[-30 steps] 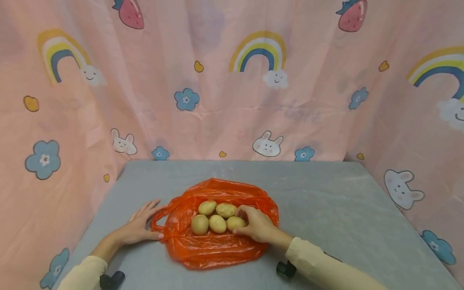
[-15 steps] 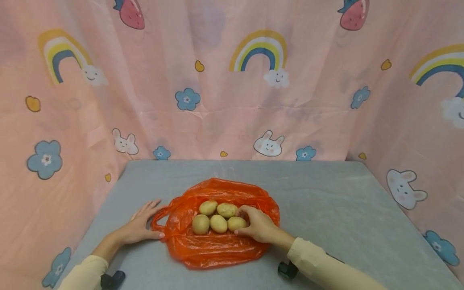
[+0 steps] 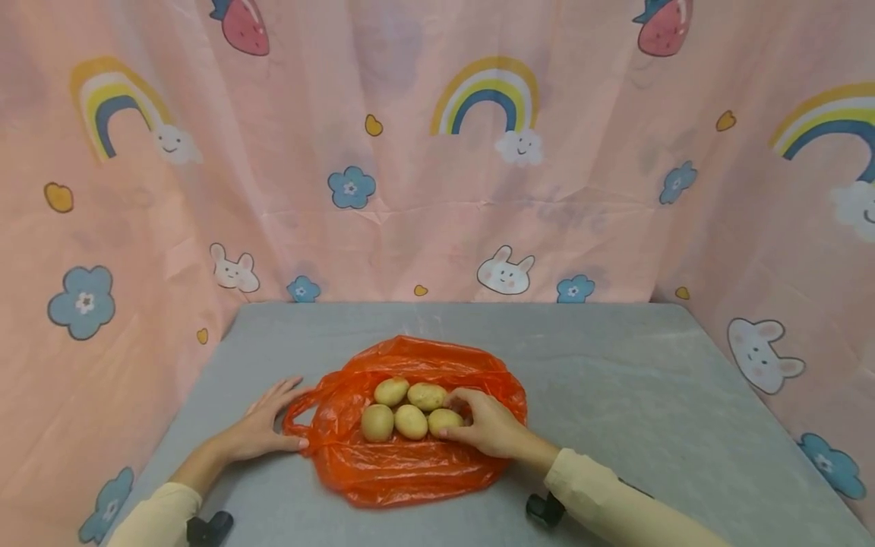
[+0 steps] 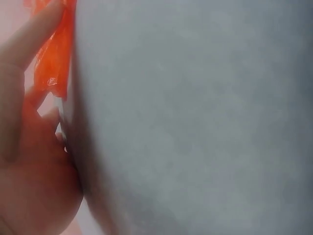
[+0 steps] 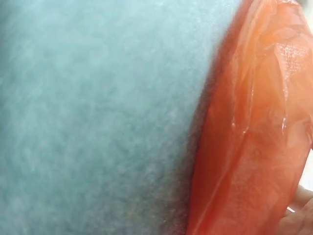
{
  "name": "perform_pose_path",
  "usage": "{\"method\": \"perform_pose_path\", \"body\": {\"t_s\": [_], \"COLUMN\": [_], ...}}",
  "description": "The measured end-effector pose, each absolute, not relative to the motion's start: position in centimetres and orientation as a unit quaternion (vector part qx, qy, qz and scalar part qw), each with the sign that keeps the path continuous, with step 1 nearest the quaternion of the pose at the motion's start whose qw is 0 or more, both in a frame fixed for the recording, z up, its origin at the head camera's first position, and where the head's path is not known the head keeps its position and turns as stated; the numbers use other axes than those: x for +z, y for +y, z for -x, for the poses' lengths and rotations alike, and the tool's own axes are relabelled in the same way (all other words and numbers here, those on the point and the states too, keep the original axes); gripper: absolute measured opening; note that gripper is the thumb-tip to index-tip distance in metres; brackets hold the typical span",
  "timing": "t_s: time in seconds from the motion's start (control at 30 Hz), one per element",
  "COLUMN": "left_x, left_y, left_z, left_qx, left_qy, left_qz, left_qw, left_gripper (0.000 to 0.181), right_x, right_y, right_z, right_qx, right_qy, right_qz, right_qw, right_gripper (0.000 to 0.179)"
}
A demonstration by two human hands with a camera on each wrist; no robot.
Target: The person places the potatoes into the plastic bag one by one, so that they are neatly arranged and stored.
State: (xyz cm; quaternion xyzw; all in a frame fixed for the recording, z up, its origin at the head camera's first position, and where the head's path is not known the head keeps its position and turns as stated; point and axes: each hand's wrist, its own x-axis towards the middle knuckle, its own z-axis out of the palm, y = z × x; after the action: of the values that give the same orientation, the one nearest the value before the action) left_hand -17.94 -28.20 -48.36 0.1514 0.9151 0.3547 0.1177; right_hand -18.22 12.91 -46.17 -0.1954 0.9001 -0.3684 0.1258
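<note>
An orange-red plastic bag lies flat at the middle of the table, with several potatoes grouped on it in two rows. My right hand holds the front right potato, thumb in front and fingers curled behind; part of that potato is hidden. To the left, my left hand rests on the table with its fingers extended, thumb tip and fingertips touching the bag's handle loop. The left wrist view has the left hand beside the orange plastic. In the right wrist view, crumpled bag plastic fills the right side.
The grey table stretches out around the bag. A pink patterned curtain hangs behind it and along both sides. Dark devices are worn at both wrists, near the table's front.
</note>
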Motion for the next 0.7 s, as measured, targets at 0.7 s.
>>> {"method": "perform_pose_path", "body": {"t_s": [0.7], "left_x": [-47.2], "left_y": [-27.8], "left_z": [17.5], "left_qx": [0.328], "left_qy": [0.926], "left_qz": [-0.155], "left_qw": [0.102], "left_gripper": [0.084], "right_x": [-45.4], "right_y": [13.8], "right_z": [18.2], "right_qx": [-0.429], "right_qy": [0.874], "right_qz": [0.191], "right_qw": [0.126], "right_gripper": [0.034]}}
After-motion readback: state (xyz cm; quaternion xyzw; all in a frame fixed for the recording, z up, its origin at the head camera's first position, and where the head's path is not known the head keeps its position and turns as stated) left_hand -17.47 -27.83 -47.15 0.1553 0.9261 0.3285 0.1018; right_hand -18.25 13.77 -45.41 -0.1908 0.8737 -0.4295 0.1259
